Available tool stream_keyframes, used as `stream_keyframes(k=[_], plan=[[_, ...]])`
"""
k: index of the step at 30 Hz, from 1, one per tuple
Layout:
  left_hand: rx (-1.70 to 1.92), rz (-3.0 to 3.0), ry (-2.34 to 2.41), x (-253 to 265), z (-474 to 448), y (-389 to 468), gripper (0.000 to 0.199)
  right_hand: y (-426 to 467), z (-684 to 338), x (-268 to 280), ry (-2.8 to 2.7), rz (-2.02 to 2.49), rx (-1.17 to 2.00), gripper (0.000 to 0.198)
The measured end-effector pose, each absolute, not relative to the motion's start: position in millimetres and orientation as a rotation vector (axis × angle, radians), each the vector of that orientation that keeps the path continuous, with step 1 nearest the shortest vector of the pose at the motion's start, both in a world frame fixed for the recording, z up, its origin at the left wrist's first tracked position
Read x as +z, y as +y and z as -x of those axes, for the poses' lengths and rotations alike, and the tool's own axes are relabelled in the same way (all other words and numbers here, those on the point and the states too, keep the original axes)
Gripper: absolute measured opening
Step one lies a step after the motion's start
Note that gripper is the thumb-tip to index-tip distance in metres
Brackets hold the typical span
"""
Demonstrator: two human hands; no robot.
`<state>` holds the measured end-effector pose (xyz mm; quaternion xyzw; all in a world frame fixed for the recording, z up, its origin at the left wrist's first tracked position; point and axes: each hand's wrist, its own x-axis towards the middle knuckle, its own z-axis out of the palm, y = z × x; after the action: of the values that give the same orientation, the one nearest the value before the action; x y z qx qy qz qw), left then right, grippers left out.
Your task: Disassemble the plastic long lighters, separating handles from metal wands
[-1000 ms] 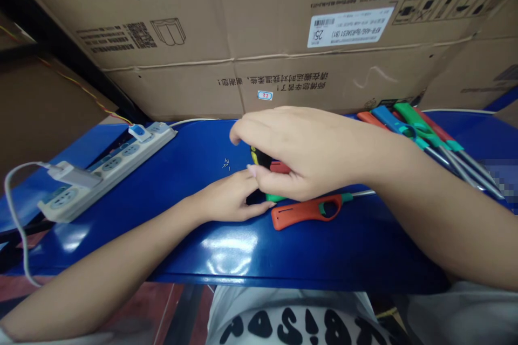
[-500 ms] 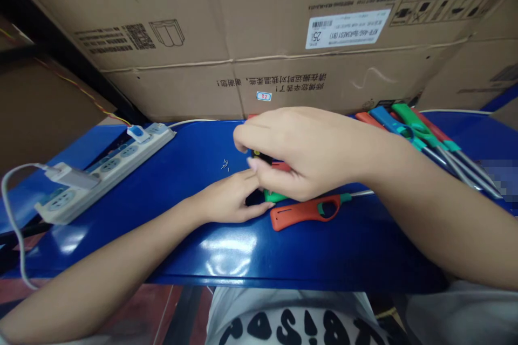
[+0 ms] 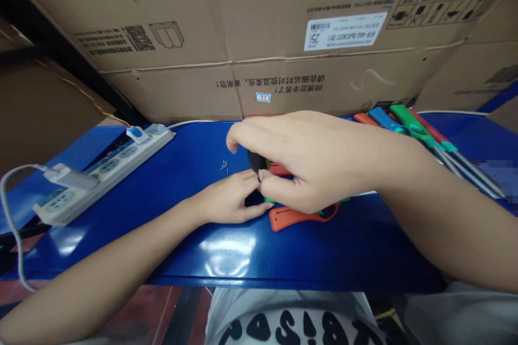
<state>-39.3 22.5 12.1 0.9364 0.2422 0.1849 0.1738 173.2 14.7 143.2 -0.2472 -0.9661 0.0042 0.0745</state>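
Note:
My right hand (image 3: 307,156) is curled, thumb and fingers closed around the dark handle of a screwdriver (image 3: 257,161); its tip is hidden. Below and left of it, my left hand (image 3: 229,197) rests low on the table. Its thumb and fingers hold a gas lighter, of which a green part (image 3: 268,200) shows; the rest is largely covered by my hands. A red piece (image 3: 280,169) shows under my right palm. In front lies an orange long-necked lighter (image 3: 297,216), partly beneath the right hand. Several tiny screws (image 3: 224,165) lie beyond my left hand.
Several long-necked lighters (image 3: 424,129) in blue, green, red and orange lie at the back right. A white power strip (image 3: 117,172) with plugs and cables stands at the left. A large cardboard box (image 3: 182,86) walls off the back of the blue table (image 3: 170,250).
My right hand has turned and shifted slightly left and down, covering more of the orange lighter. The dark screwdriver handle has turned with it. My left hand has stayed put.

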Motion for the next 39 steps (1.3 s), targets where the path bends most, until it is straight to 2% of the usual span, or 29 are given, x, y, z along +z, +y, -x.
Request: stream_keyframes(k=[4, 12, 17, 25, 30, 36, 39], plan=[[0.485, -2.642, 0.688, 13.4, 38.7, 22.5, 0.026, 15.2, -171.9, 143.0, -2.882, 0.792, -0.104, 0.032], [0.515, -2.627, 0.681, 14.1, 38.0, 21.6, 0.02, 21.4, -171.7, 139.3, -2.882, 0.753, -0.085, 0.036], [0.518, -2.651, 0.685, 12.9, 39.1, 22.0, 0.028, 19.5, -172.0, 140.9, -2.878, 0.74, -0.066, 0.033], [0.515, -2.637, 0.685, 12.7, 39.5, 22.5, 0.031, 21.6, -173.4, 140.1, -2.869, 0.688, -0.025, 0.032], [0.505, -2.584, 0.658, 18.2, 38.0, 22.5, 0.017, 22.8, -175.9, 145.8, -2.881, 0.727, -0.021, 0.033], [0.456, -2.529, 0.671, 24.1, 34.8, 22.1, 0.017, 26.1, -191.4, 159.6, -2.736, 0.933, -0.288, 0.028], [0.486, -2.505, 0.698, 24.0, 33.1, 22.3, 0.013, 30.0, -198.3, 161.4, -2.746, 1.06, -0.321, 0.027]])
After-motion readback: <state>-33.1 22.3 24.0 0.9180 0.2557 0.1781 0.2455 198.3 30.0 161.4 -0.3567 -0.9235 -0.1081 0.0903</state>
